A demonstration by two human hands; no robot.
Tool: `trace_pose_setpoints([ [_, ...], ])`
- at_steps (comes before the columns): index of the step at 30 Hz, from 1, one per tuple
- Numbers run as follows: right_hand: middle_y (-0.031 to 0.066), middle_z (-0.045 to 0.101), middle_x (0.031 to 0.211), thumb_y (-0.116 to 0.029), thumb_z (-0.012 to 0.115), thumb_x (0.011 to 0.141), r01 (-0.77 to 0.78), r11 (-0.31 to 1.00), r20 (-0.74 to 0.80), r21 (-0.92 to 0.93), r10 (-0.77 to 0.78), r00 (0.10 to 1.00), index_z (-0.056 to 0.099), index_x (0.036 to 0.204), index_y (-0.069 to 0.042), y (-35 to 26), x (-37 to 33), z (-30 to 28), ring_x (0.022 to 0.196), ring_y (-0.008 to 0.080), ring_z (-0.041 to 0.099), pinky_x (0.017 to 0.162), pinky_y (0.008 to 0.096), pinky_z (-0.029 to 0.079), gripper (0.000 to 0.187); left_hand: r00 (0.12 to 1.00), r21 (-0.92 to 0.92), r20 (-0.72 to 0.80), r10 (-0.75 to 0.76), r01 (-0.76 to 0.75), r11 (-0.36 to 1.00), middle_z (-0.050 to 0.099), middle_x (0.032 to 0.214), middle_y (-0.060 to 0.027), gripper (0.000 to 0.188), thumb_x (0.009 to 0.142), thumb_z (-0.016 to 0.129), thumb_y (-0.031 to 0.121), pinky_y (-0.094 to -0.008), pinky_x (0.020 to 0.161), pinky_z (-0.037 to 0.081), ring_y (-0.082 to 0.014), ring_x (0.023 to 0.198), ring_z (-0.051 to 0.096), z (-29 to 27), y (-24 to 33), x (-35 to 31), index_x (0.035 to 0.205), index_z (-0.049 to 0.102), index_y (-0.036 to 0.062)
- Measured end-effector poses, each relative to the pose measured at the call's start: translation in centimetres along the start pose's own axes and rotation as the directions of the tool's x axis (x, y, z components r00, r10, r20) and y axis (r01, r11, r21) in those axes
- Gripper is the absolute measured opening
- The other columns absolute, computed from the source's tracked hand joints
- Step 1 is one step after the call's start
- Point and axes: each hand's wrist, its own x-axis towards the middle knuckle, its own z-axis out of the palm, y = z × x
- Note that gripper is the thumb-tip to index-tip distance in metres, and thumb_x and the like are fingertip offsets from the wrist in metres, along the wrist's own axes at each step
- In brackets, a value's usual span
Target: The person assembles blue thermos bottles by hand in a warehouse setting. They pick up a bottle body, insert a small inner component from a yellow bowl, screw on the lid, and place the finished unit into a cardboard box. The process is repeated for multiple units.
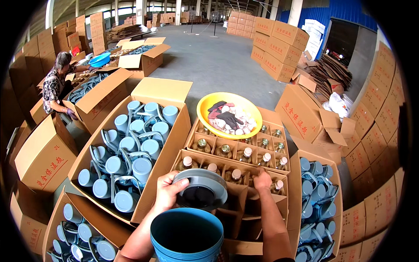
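Red printed characters, with a numeral and letter, mark the tilted brown cardboard carton at left (pixel 45 157), the open-flapped brown cardboard carton at right (pixel 301 114) and the stacked brown cardboard boxes (pixel 283 53).

Grey disc (pixel 201 191) — smooth, glossy plastic; blue container (pixel 187 256) — ridged plastic.

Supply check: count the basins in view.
2: a yellow basin atop a bottle carton, and a blue basin at upper left beside the co-worker. Others may be hidden.
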Motion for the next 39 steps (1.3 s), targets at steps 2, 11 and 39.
trace_pose_setpoints([
  [2,0.0166,0.063,0.106,-0.016,0.064,0.073,0.033,0.990,0.101,-0.134,-0.019,0.995,0.057,0.115,-0.015,2.8,2.0,2.6,0.097,0.0307,0.061,0.084,0.0399,0.049,0.042,0.989,-0.198,-0.103,-0.106,0.084,0.976,0.064,0.077,-0.0050,0.014,0.081,0.067,0.011,-0.0270,0.066,0.048,-0.0123,0.068,0.058,0.0,-2.5,1.1,0.086,0.064,-0.0016],
  [11,0.0178,0.063,0.097,-0.006,0.062,0.068,0.214,0.960,0.158,-0.183,-0.186,0.970,0.051,0.105,-0.013,4.4,2.3,4.4,0.095,0.0354,0.059,0.083,0.0429,0.047,0.039,0.896,-0.483,-0.197,-0.399,0.265,0.835,0.065,0.095,-0.0164,0.034,0.086,0.057,0.025,-0.0411,0.079,0.054,-0.0273,0.082,0.065,0.8,-7.0,1.0,0.107,0.058,-0.0014],
  [39,0.0132,0.048,0.134,-0.028,0.068,0.076,0.618,0.094,-0.373,0.781,-0.724,0.580,0.037,0.137,-0.003,-14.9,-18.7,-29.2,0.118,0.0219,0.051,0.090,0.0363,0.043,0.073,0.939,-0.416,0.334,-0.082,0.224,0.881,0.041,0.136,-0.0189,0.046,0.090,0.051,0.033,-0.0418,0.102,0.032,-0.0244,0.125,0.040,8.4,8.4,-2.2,0.124,0.049,0.0020],
])
